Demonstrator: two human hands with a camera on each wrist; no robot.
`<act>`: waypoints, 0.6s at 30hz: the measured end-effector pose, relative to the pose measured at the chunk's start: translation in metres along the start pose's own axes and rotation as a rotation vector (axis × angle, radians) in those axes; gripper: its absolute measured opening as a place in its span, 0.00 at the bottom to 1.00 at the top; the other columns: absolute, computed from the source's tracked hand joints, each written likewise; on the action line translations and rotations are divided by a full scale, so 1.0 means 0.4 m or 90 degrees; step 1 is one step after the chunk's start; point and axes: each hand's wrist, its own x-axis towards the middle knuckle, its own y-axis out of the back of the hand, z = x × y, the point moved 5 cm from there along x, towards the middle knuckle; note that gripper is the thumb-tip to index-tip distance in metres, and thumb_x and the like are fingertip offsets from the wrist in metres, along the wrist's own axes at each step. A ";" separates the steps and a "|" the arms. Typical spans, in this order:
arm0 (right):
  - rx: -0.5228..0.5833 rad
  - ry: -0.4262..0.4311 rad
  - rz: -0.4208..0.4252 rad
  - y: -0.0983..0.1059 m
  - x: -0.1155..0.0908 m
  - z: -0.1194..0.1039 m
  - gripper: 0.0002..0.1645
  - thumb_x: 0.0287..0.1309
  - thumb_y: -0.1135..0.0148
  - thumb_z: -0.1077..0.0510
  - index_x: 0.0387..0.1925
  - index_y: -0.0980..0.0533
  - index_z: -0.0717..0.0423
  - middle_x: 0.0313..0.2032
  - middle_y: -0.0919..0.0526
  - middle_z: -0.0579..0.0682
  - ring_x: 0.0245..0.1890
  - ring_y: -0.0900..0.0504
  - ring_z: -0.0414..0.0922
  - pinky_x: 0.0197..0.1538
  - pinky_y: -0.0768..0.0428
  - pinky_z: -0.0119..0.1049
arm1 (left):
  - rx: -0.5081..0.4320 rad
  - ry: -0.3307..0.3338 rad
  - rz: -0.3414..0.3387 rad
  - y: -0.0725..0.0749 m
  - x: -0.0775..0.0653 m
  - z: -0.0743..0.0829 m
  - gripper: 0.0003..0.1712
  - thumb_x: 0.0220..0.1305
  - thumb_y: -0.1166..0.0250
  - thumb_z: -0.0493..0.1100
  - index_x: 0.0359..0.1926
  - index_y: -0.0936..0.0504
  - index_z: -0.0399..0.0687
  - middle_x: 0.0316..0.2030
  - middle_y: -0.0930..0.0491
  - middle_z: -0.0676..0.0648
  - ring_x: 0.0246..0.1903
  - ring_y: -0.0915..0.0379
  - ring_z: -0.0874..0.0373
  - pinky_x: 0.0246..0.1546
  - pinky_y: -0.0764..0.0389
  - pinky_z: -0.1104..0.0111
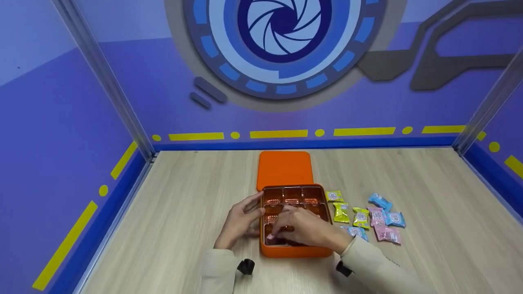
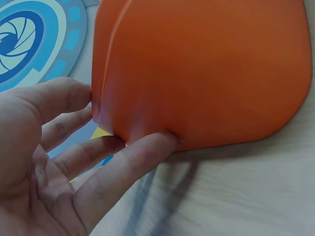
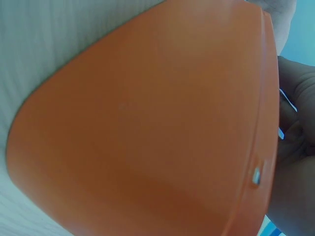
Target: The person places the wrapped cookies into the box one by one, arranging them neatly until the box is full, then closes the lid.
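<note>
An orange box [image 1: 296, 251] with a clear divided insert stands on the table in the head view. My left hand [image 1: 241, 220] is at its left wall, fingertips touching the side and rim. In the left wrist view these fingers [image 2: 147, 150] are only slightly bent against the orange wall. My right hand [image 1: 304, 226] reaches over the insert and pinches a small pink wrapped candy [image 1: 270, 237] in the front-left compartment. In the right wrist view the box wall [image 3: 142, 118] hides most of that hand.
Right of the box lie loose wrapped candies: yellow ones [image 1: 341, 212], blue ones [image 1: 380, 201] and pink ones [image 1: 388, 235]. An orange lid [image 1: 284, 169] lies flat behind the box. Purple panels [image 1: 196, 118] wall in the wooden table [image 1: 184, 196].
</note>
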 end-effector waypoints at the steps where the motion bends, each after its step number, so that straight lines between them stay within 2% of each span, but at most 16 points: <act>1: 0.004 0.001 0.004 0.002 0.000 -0.001 0.07 0.68 0.27 0.59 0.45 0.09 0.48 0.42 0.11 0.32 0.45 0.21 0.36 0.55 0.19 0.36 | 0.002 -0.002 0.000 0.000 0.000 0.000 0.32 0.75 0.33 0.39 0.77 0.27 0.46 0.73 0.29 0.36 0.70 0.30 0.40 0.36 0.10 0.50; 7: 0.023 0.010 0.044 0.019 -0.007 -0.004 0.09 0.66 0.25 0.58 0.47 0.10 0.51 0.44 0.10 0.36 0.48 0.16 0.36 0.62 0.19 0.42 | 0.006 -0.001 0.001 0.001 0.001 -0.002 0.32 0.75 0.32 0.39 0.77 0.27 0.46 0.73 0.29 0.36 0.69 0.29 0.40 0.37 0.10 0.51; 15: 0.082 0.010 0.093 0.034 -0.027 0.000 0.12 0.67 0.26 0.59 0.51 0.12 0.54 0.47 0.11 0.44 0.49 0.13 0.43 0.55 0.14 0.42 | 0.010 0.009 -0.003 0.000 -0.002 -0.005 0.33 0.75 0.32 0.40 0.77 0.27 0.48 0.74 0.31 0.36 0.67 0.26 0.40 0.31 0.10 0.55; 18: 0.093 -0.003 0.111 0.042 -0.033 0.004 0.13 0.67 0.26 0.58 0.52 0.12 0.51 0.48 0.11 0.42 0.50 0.14 0.42 0.56 0.14 0.43 | 0.012 0.009 -0.002 -0.001 -0.002 -0.005 0.33 0.75 0.32 0.40 0.78 0.27 0.48 0.74 0.31 0.36 0.67 0.26 0.39 0.31 0.10 0.54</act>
